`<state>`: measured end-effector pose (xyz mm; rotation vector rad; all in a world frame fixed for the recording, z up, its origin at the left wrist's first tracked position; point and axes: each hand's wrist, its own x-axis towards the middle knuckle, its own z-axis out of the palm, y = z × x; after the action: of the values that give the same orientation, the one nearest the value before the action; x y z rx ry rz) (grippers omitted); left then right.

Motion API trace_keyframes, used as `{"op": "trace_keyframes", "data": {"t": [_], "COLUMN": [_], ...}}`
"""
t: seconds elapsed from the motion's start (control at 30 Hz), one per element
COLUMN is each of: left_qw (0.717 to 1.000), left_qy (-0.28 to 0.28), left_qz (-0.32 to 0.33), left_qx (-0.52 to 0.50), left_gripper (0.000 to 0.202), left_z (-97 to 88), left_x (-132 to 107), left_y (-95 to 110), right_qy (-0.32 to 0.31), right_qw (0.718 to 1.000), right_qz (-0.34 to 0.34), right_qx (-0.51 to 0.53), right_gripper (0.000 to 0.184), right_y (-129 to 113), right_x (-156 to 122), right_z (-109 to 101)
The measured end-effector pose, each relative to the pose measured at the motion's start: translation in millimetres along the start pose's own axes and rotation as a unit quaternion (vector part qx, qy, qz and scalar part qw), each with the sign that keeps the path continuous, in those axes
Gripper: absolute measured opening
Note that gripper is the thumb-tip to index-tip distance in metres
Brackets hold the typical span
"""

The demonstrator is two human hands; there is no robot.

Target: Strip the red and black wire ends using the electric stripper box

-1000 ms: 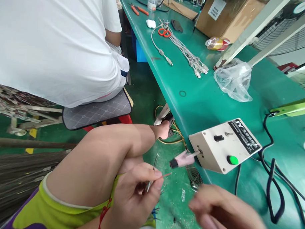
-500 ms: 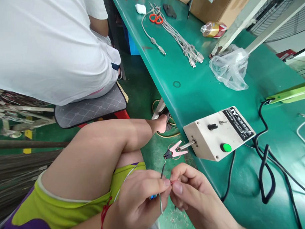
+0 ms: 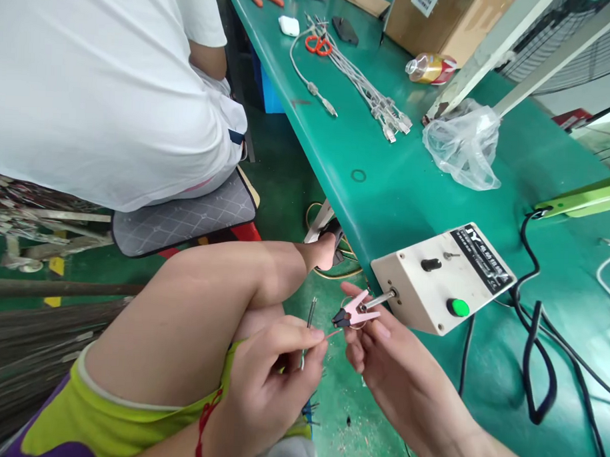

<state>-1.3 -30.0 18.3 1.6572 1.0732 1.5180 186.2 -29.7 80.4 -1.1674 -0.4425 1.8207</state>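
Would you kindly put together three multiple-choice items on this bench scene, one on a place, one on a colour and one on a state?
1. Where does the pink clip sit?
A. On a shaft sticking out of the beige box
B. Beside the scissors
C. Inside the plastic bag

2. What colour is the round button on the box?
A. Red
B. Green
C. Yellow

3. What is the left hand doing?
A. Lying flat on the table
B. Pinching thin wires
C. Gripping the bottle

Answers: 1 A, the clip hangs off the box's front shaft, with the right hand at it; 2 B, the button is bright green; 3 B, thumb and forefinger close on the wires.
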Motion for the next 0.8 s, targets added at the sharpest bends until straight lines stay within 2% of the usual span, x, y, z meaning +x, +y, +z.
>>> {"op": "trace_keyframes", "data": {"t": [0.1, 0.17, 0.37, 0.5, 0.7, 0.8], "left_qw": [1.000, 0.999, 0.998, 0.998, 0.999, 0.999], "left_qy": [0.009, 0.017, 0.019, 0.025, 0.011, 0.011], "left_qz": [-0.025, -0.034, -0.045, -0.043, -0.046, -0.037], "left_qx": [-0.014, -0.021, -0.031, -0.026, -0.021, -0.021], "left_gripper": [0.027, 0.027, 0.025, 0.025, 0.023, 0.024], "left_z": [1.4, 2.8, 6.6, 8.4, 9.9, 9.6], "left_x": [3.0, 3.8, 3.8, 3.4, 3.3, 4.4], "left_y": [-2.1, -3.4, -5.8, -6.2, -8.6, -9.2], "right_qy": [0.021, 0.030, 0.019, 0.018, 0.029, 0.020], "right_qw": [0.995, 0.993, 0.996, 0.997, 0.999, 0.999], "right_qz": [0.021, 0.034, 0.010, 0.000, -0.005, 0.019], "right_qx": [0.097, 0.112, 0.082, 0.074, 0.040, -0.031], "right_gripper": [0.046, 0.046, 0.032, 0.029, 0.035, 0.047], "right_y": [-0.6, 2.0, 11.8, 11.8, 15.5, 13.6], "right_x": [1.9, 2.9, 6.4, 7.7, 11.4, 7.0], "right_z": [5.3, 5.8, -1.0, -2.6, -3.0, -4.6]}}
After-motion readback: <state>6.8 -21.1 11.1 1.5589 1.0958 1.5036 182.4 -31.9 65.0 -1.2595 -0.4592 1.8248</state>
